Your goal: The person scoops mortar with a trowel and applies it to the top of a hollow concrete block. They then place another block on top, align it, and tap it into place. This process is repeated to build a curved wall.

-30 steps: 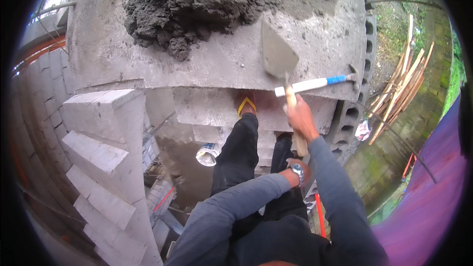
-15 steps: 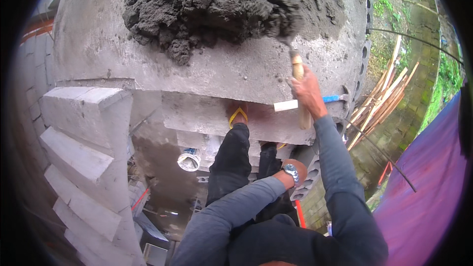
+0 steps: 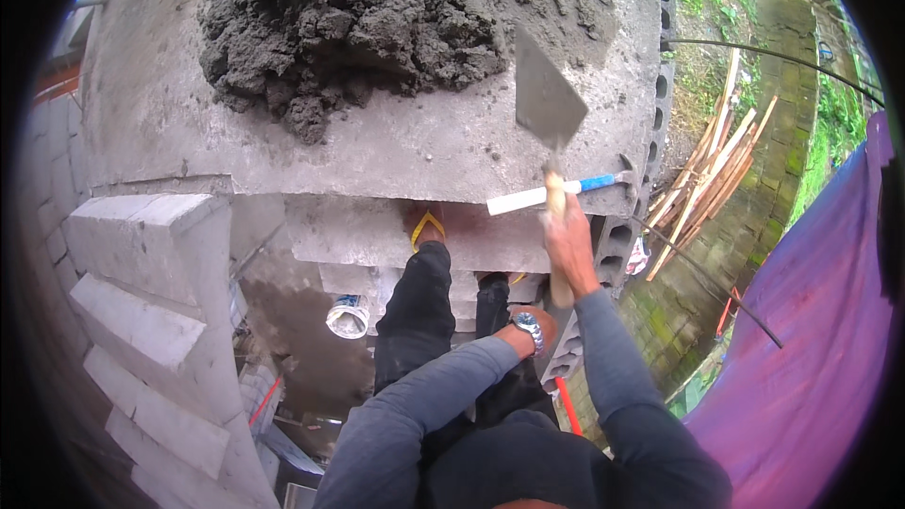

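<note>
Your right hand (image 3: 571,243) is closed around the wooden handle of the trowel (image 3: 549,99), whose grey blade points away from you, over the concrete slab (image 3: 415,155). The blade lies just to the right of the dark mortar heap (image 3: 349,24); you cannot tell from this view whether it touches the slab. The trowel's handle crosses over the hammer (image 3: 596,182), which lies near the slab's front edge with its head to the right and the white end of its blue-and-white handle to the left.

Your left hand (image 3: 541,323) is low, near the butt of the trowel's handle, beyond a silver watch (image 3: 528,322); its fingers are hidden, so whether it grips anything cannot be told. A yellow-strapped sandal (image 3: 430,226) is on your left foot, on the step below the slab. A white bucket (image 3: 349,320) stands lower, left of your legs, and timber strips (image 3: 712,174) lie piled at right.
</note>
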### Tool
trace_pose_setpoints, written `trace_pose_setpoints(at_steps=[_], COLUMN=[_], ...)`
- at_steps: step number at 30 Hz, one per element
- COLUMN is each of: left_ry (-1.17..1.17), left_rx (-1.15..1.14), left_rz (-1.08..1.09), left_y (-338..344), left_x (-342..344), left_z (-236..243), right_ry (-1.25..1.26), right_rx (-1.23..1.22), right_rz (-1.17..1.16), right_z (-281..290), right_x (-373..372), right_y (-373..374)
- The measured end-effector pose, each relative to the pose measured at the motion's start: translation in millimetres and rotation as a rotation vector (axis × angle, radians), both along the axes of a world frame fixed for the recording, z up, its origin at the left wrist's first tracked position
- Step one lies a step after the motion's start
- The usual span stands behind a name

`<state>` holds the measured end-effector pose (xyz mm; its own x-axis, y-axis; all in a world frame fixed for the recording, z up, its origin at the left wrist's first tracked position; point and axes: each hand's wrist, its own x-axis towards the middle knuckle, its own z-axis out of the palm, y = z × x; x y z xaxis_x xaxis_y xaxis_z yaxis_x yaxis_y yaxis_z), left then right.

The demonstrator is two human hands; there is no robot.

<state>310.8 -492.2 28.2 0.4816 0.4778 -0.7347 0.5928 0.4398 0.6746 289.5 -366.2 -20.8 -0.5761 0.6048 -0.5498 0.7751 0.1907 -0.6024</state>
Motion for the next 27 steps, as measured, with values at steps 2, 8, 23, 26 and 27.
trace_pose_setpoints(at_steps=[2, 8, 23, 26, 27], left_ry=[-0.012, -0.024, 0.009, 0.042, 0.050], left_rx=[-0.011, 0.025, -0.094, 0.012, -0.002], left_rz=[-0.037, 0.036, -0.057, -0.069, -0.108], left_y=[-0.4, -0.3, 3.6, -9.7, -5.0], left_x=[0.9, -3.8, 26.6, 55.3, 56.2], left_z=[-2.8, -4.1, -11.5, -34.4, -31.4], right_ry=[-0.156, 0.076, 0.398, 0.414, 0.393], right_rx=[-0.124, -0.220, -0.286, -0.194, -0.221], right_rz=[-0.074, 0.020, -0.025, -0.060, -0.073], right_z=[5.9, -69.6, -39.5, -26.5, -22.0], right_x=[8.6, -107.5, -72.8, -5.8, 17.1], right_y=[4.0, 26.4, 20.0, 15.7, 13.9])
